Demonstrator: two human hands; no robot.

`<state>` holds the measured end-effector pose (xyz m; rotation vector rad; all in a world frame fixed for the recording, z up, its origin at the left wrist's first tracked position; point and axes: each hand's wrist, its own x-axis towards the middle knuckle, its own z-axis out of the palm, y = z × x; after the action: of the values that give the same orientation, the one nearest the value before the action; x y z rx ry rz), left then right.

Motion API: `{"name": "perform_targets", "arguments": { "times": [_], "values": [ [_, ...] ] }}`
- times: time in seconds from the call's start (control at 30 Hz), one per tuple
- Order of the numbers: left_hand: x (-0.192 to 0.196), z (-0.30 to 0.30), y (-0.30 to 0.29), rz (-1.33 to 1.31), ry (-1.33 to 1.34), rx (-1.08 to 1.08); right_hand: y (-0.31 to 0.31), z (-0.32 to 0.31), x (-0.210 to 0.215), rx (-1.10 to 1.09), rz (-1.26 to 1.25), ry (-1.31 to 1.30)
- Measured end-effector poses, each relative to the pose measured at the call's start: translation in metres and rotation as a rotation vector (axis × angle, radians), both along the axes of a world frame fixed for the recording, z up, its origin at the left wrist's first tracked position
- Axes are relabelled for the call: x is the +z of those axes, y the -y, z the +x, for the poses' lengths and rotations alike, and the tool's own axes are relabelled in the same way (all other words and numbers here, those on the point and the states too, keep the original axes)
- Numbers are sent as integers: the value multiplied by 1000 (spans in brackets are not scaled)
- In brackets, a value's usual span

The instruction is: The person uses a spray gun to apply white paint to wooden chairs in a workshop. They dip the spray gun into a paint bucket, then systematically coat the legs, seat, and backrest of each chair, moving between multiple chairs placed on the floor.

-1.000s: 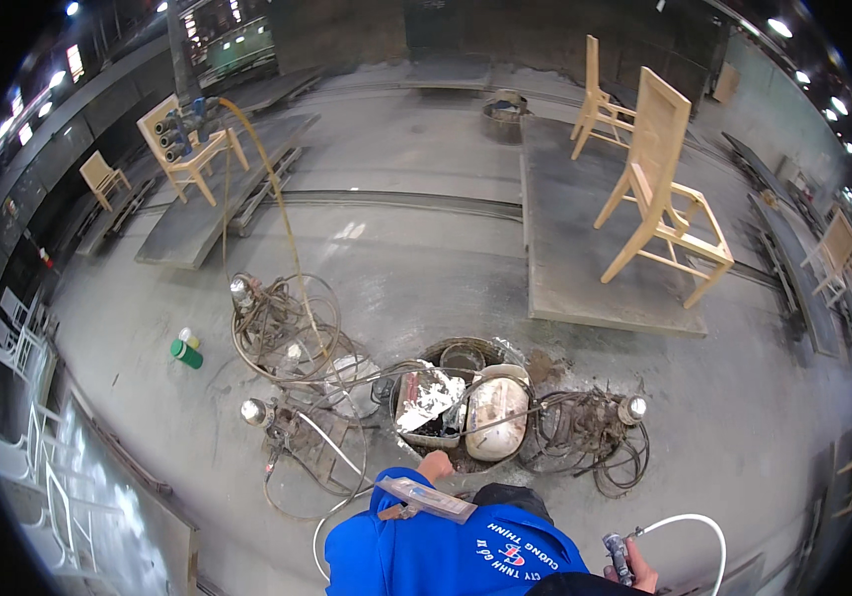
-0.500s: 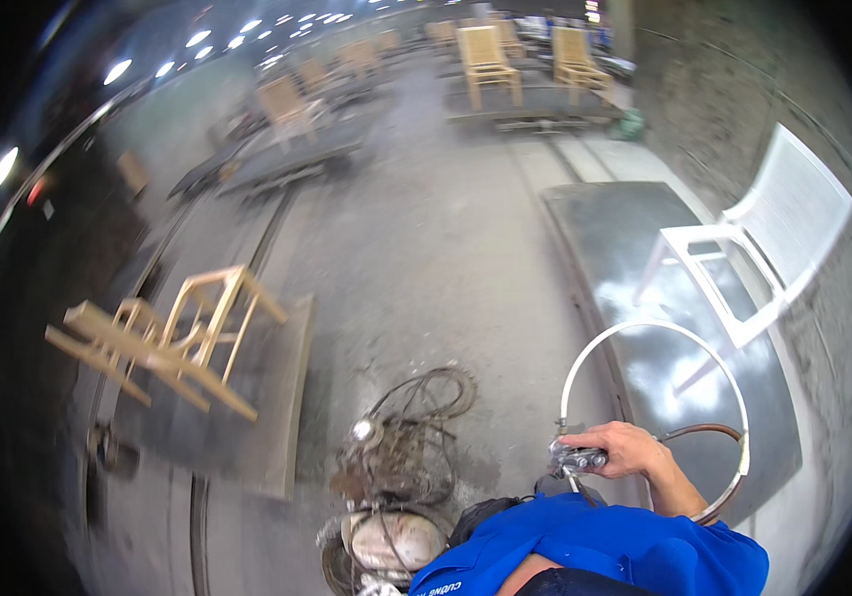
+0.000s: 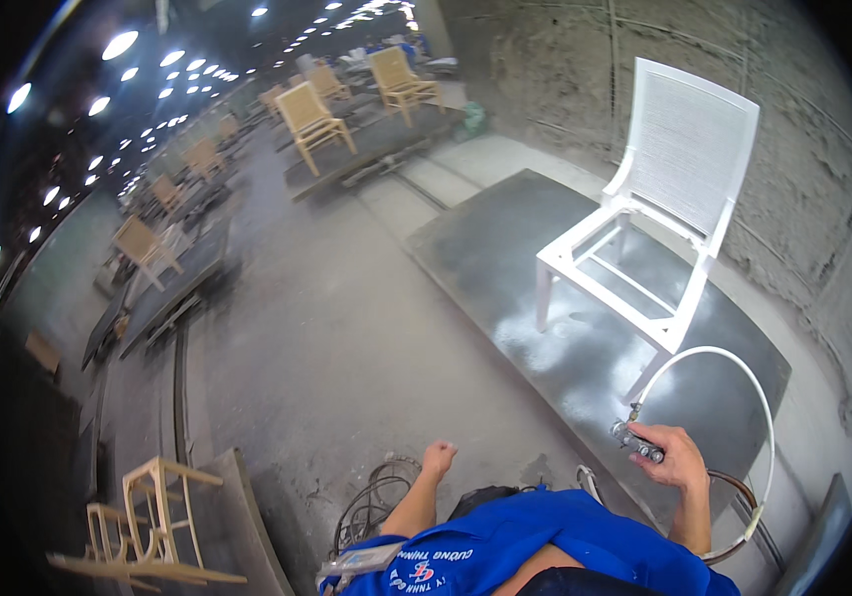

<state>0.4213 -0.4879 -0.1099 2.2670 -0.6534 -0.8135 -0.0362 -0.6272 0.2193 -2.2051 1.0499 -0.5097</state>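
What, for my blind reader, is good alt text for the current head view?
A person's right hand holds a spray gun with a white hose near a white chair on a dark platform; the left hand looks curled.

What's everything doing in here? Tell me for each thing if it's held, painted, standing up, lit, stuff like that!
Right hand: closed around the spray gun
Left hand: curled, holding nothing visible
Spray gun: held
White hose: arched in a loop
White chair: upright, seat frame open
Board: flat, white-splotched
Wooden chairs: upright
Lights: lit
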Motion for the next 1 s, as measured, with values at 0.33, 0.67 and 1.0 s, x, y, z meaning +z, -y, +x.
{"name": "perform_targets", "arguments": {
  "times": [0.33, 0.67, 1.0],
  "values": [
    [81, -35, 341, -370, 16, -541, -39, 0, -2, -709, 16, -57],
    [126, -8, 708, -112, 13, -964, -19, 215, -6, -1057, 496, -191],
    [59, -74, 710, -142, -526, -919, 84, 237, 19, -871, 604, -285]
  ]
}}
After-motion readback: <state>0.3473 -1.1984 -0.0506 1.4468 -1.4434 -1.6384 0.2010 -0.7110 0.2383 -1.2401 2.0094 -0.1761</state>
